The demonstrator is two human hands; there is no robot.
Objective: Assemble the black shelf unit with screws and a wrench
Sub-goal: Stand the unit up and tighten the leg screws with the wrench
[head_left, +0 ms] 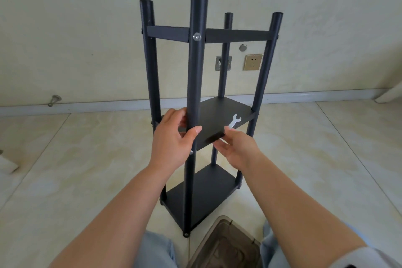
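The black shelf unit (196, 67) stands upright on the floor with four round posts, a top frame, a middle shelf (219, 115) and a bottom shelf (202, 193). A silver screw (197, 36) shows on the near post at the top frame; another screw (191, 152) peeks out by my left wrist. My left hand (171, 141) grips the near post at middle-shelf height. My right hand (236, 147) pinches the handle of a small silver wrench (234, 121), whose open jaw lies over the middle shelf.
A tan box (226, 243) sits on the tiled floor between my knees, just in front of the shelf's foot. The wall behind carries a socket (252, 62) and a metal plate (223, 63). A doorstop (54, 100) sticks out at the left skirting.
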